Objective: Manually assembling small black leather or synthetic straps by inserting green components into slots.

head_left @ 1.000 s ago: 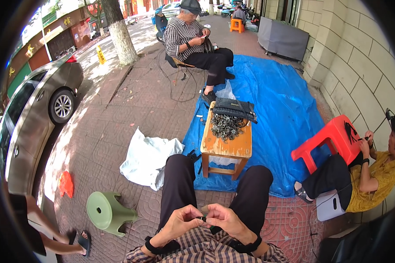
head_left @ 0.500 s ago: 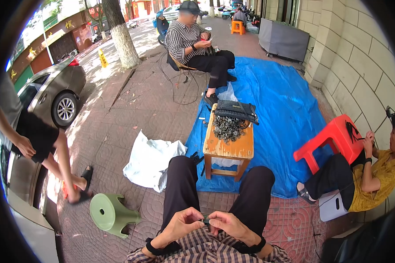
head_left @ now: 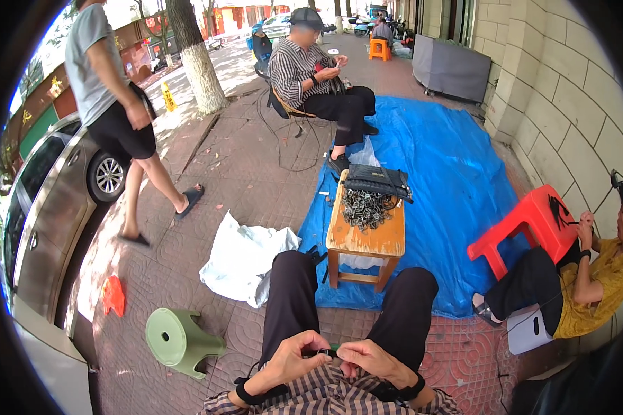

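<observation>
In front of my lap both hands are pinched close together. My left hand point(head_left: 299, 358) has thumb and forefinger closed on a small metal piece point(head_left: 323, 352), too small to make out in full. Just beside it, my right hand point(head_left: 372, 361) pinches a small green piece point(head_left: 335, 347), mostly covered by the fingers. Beyond my knees stands a worn wooden stool point(head_left: 364, 240). On it lie a heap of small dark metal rings or clips point(head_left: 365, 208) and a flat black bag point(head_left: 377, 181).
A blue tarp point(head_left: 443, 166) lies under the stool. White sheeting point(head_left: 239, 259) and a green stool point(head_left: 169, 335) are at left. One person point(head_left: 315, 76) sits ahead; another point(head_left: 595, 283) sits right, beside a red stool point(head_left: 543, 221). A person point(head_left: 107, 83) walks past a parked car point(head_left: 62, 207).
The walking person at left has moved farther ahead, uncovering a red-orange bag on the ground. My hands stay together and have shifted slightly, with a little more of a gap between their fingertips.
</observation>
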A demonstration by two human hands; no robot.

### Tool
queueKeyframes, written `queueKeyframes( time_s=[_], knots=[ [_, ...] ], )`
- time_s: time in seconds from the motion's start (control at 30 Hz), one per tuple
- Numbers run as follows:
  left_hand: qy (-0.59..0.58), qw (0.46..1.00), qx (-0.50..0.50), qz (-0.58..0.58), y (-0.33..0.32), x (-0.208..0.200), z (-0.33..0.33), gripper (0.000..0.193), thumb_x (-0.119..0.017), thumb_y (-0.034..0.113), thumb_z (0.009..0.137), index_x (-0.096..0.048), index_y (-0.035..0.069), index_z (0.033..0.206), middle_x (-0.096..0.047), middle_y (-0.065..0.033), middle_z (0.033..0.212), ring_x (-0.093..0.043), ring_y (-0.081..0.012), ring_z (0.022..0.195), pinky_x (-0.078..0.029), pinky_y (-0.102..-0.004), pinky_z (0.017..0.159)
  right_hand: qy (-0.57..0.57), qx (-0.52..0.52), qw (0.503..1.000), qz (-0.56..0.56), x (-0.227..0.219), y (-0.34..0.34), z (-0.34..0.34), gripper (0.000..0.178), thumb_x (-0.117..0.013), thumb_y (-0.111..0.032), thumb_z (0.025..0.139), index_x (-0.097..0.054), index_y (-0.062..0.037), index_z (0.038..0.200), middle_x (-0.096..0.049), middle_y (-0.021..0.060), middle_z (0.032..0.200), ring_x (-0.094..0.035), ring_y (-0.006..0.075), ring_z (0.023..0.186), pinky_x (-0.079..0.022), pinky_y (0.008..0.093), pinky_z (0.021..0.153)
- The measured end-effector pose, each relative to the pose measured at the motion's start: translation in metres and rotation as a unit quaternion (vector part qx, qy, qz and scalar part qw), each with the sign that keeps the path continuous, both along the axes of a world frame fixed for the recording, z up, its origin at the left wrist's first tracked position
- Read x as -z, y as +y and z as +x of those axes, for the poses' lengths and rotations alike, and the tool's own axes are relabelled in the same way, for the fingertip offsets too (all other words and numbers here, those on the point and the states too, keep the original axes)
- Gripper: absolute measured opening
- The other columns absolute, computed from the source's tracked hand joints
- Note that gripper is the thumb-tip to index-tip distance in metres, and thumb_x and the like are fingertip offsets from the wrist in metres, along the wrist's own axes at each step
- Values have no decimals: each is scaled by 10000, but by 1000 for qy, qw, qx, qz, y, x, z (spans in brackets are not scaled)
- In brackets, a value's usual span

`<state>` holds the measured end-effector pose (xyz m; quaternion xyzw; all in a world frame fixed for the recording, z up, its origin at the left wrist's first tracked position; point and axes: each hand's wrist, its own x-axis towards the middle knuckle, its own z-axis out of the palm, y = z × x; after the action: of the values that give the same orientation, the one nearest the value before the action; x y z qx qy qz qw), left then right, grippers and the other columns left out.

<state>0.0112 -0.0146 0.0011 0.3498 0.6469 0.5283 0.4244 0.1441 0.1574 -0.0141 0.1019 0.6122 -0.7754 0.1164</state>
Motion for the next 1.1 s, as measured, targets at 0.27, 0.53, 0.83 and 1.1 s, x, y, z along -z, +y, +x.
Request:
queueKeyframes(
  time_s=[0.27,0.53,0.83,1.1],
  knots=[
    [-48,999,21,10,-1,5,0,185,-620,109,891,-563,14,1039,-615,-6,881,-555,-49,776,-470,-207,689,17,6,997,-81,9,-2,5,300,-453,-244,978,-587,2,873,-596,29,691,-536,72,592,-430,194,543],
    [27,995,-7,91,26,-44,-6,146,-627,65,864,-577,-21,970,-603,-35,836,-550,-59,786,-469,-217,701,91,77,987,-107,-36,12,-3,278,-458,-212,976,-569,9,850,-577,62,656,-617,133,635,-440,210,520],
    [-11,992,6,129,26,-50,8,135,-606,81,894,-577,-8,992,-604,-19,848,-520,-31,697,-441,-186,610,102,137,983,-73,-38,-8,7,294,-454,-191,969,-538,-7,756,-450,-2,563,-420,53,485,-503,250,553],
    [-29,995,7,98,21,-45,12,119,-597,66,893,-589,-6,988,-598,-16,844,-521,-33,686,-437,-192,595,82,153,980,-93,-46,-9,12,303,-450,-190,970,-527,-19,732,-447,-9,566,-432,48,484,-499,227,528]
  ],
)
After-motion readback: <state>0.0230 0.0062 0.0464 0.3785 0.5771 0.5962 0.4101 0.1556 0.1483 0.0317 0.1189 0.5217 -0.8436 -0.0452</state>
